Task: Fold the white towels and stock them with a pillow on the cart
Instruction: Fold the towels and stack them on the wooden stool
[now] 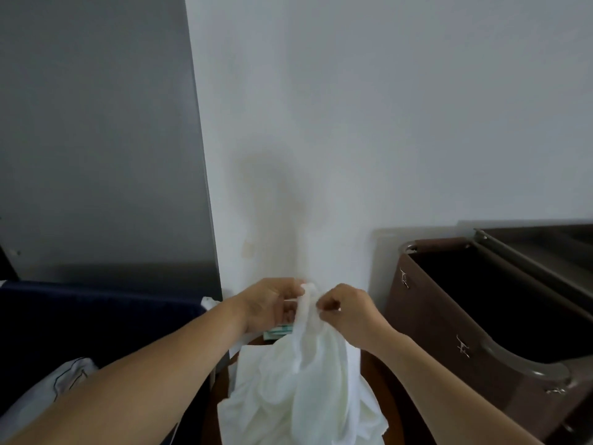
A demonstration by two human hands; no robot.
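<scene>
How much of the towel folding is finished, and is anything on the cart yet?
Nothing looks finished yet. Both hands, left hand and right hand, pinch the top edge of a white towel, which hangs down crumpled and unfolded. The brown cart on the right shows a dark open bin; no towels can be seen in it. Folding, stacking and adding a pillow are all left.

The white towel (301, 390) is showing as soft, matt, crumpled cloth. The cart (455, 319) on the right is looking like dark brown wood-grain panel with smooth grey tubular rails. The far wall (369, 123) is appearing matt white.
</scene>
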